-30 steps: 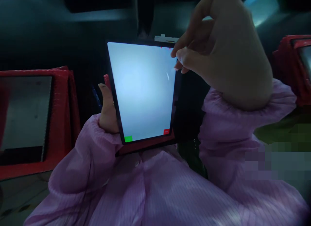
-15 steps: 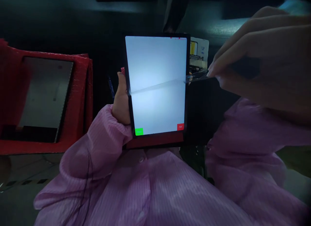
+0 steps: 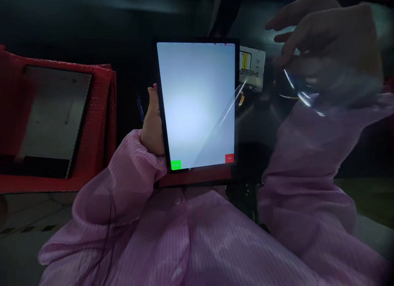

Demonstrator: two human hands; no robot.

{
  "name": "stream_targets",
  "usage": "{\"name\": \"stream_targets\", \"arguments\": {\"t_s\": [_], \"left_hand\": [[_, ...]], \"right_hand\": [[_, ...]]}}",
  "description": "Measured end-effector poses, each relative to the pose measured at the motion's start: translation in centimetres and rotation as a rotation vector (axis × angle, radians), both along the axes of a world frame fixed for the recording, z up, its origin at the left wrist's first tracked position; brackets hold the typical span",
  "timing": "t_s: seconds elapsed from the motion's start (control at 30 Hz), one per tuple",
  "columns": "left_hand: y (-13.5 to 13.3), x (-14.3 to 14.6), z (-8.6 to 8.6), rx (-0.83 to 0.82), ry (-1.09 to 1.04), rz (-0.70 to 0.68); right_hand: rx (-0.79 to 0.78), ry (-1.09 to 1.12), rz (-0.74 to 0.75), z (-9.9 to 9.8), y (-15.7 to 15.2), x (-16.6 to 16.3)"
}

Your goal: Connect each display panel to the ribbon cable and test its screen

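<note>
A tablet-like panel (image 3: 197, 101) with a lit white screen stands upright in front of me, a green button at its lower left and a red one at its lower right. My left hand (image 3: 152, 126) grips its left edge. My right hand (image 3: 323, 44) is raised at the upper right, pinching a clear protective film (image 3: 246, 97) that stretches from the screen's lower part up to the fingers. The film is half peeled and partly blurred. Both arms wear pink sleeves.
A red tray (image 3: 101, 113) holding a dark unlit panel (image 3: 55, 113) lies at the left. A small white labelled part (image 3: 252, 68) sits behind the lit screen. The surroundings are dark; a grey table surface shows at the lower left.
My right hand has pulled up and to the right, lifting the clear film off the screen from the top corner downwards. The lit panel has stayed almost still in my left hand.
</note>
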State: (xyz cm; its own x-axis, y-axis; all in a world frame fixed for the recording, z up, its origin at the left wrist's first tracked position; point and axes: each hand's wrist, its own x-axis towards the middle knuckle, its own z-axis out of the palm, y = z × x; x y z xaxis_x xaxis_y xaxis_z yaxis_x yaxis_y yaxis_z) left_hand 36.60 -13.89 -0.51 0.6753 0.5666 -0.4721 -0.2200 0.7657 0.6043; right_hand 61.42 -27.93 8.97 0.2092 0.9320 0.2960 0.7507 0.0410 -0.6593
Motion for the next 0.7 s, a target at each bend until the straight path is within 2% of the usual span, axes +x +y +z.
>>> {"name": "stream_targets", "arguments": {"t_s": [0.2, 0.37, 0.53, 0.63, 0.7], "left_hand": [[-0.1, -0.1, -0.8, 0.134, -0.049, -0.055], [0.0, 0.0, -1.3, 0.189, 0.015, -0.013], [0.3, 0.2, -1.7, 0.165, 0.112, 0.044], [0.1, 0.3, -1.4, 0.155, 0.117, 0.012], [0.0, 0.3, -1.2, 0.165, 0.085, -0.042]], "right_hand": [[0.1, 0.06, -0.017, -2.2, 0.9, 1.4], [0.087, 0.058, 0.007, -2.1, 1.0, 1.3], [0.11, 0.051, 0.0, -1.8, 1.2, 0.2], [0.135, 0.093, 0.001, -1.9, 1.8, -0.7], [0.135, 0.037, 0.003, -1.8, 2.3, -1.4]]}}
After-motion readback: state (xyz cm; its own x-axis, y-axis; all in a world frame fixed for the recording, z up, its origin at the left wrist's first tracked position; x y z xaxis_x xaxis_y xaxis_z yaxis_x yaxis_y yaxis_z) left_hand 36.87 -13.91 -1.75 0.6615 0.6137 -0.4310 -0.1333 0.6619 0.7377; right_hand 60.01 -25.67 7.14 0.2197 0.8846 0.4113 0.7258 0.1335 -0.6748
